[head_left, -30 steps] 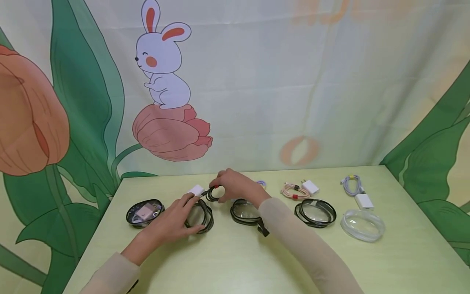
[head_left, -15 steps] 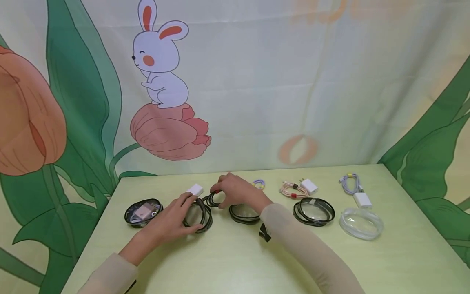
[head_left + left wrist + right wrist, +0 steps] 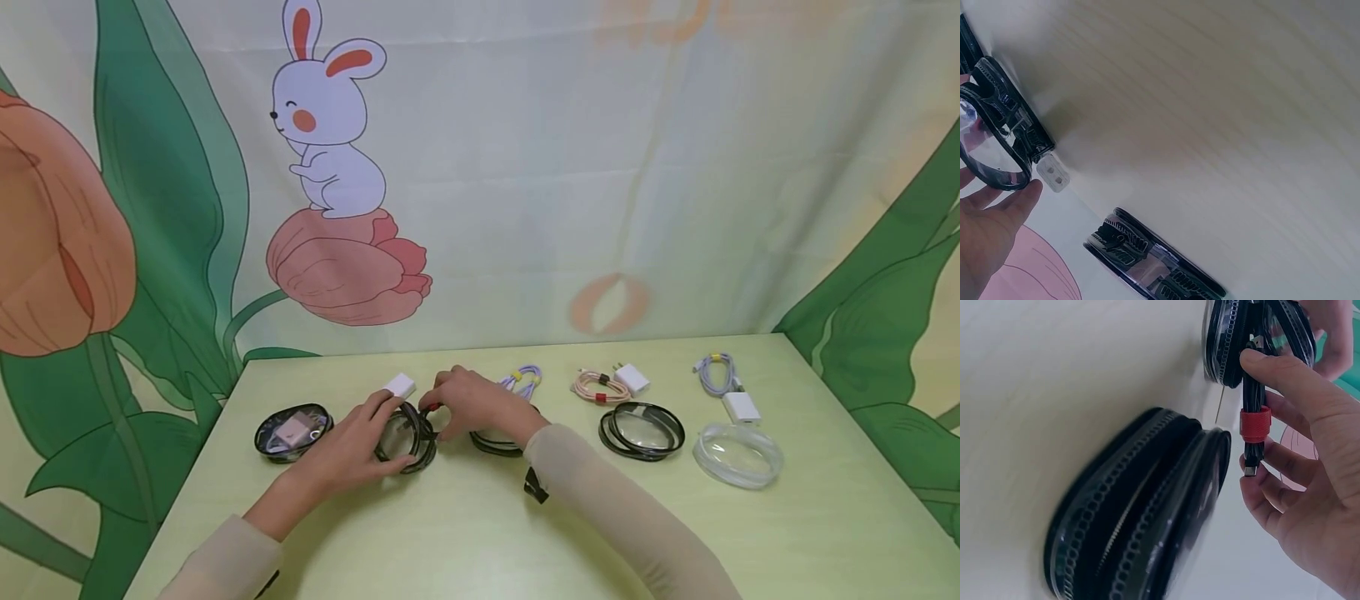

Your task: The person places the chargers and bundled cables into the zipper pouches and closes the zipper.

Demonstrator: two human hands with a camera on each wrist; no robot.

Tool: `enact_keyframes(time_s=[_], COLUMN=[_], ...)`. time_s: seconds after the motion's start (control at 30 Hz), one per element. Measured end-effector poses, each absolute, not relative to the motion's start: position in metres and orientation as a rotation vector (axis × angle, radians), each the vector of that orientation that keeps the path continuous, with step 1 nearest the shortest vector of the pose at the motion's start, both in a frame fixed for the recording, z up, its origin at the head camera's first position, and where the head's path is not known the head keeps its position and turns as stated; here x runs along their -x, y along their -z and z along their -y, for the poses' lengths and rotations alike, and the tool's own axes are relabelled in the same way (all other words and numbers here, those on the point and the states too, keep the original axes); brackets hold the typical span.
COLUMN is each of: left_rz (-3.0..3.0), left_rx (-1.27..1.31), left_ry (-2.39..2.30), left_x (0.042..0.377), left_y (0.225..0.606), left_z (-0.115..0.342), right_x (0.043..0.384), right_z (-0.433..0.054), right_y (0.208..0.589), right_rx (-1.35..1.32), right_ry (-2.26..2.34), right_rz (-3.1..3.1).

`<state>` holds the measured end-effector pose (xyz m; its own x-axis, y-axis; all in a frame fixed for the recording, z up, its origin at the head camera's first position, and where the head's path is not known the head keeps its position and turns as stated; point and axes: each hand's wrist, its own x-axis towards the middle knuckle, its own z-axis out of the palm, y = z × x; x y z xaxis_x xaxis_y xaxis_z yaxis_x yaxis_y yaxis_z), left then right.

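Note:
My left hand (image 3: 351,446) holds an oval, clear zip pouch (image 3: 430,457) with black trim, fingers at its far rim and thumb at its near side. The pouch's lid is unzipped and stands apart from the base. My right hand (image 3: 472,404) pinches a coiled black charging cable (image 3: 1254,394) bound with a red strap (image 3: 1255,426). In the head view the cable overlaps the right edge of that pouch. Just behind the pouch lies a white charger plug (image 3: 401,385).
To the left sits a black-trimmed pouch (image 3: 272,454) with a pink charger inside. Rightward are more pouches: one under my right wrist, another black-trimmed one (image 3: 642,454), and a white-trimmed one (image 3: 738,479). Behind them lie a pink cable (image 3: 600,387), purple cables (image 3: 717,377) and white chargers (image 3: 741,408).
My right hand has brought the black cable left and nearer to me, up to the pouch. The purple cable behind it shows more now. My left hand stays on the pouch.

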<state>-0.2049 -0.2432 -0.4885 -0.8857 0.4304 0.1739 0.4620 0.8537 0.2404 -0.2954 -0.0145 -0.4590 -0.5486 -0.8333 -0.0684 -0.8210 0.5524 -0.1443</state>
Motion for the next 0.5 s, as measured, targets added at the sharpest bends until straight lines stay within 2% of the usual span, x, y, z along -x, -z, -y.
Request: enact_keyframes(time_s=[0.5], left_rz=[2.927], left_rx=[0.67], left_ry=[0.449], left_x=[0.2026], left_y=[0.488], left_z=[0.2444], right_x=[0.2923], right_z=[0.0197], right_y=[0.463], right_rx=[1.4], right_ry=[0.103], right_rz=[-2.639])
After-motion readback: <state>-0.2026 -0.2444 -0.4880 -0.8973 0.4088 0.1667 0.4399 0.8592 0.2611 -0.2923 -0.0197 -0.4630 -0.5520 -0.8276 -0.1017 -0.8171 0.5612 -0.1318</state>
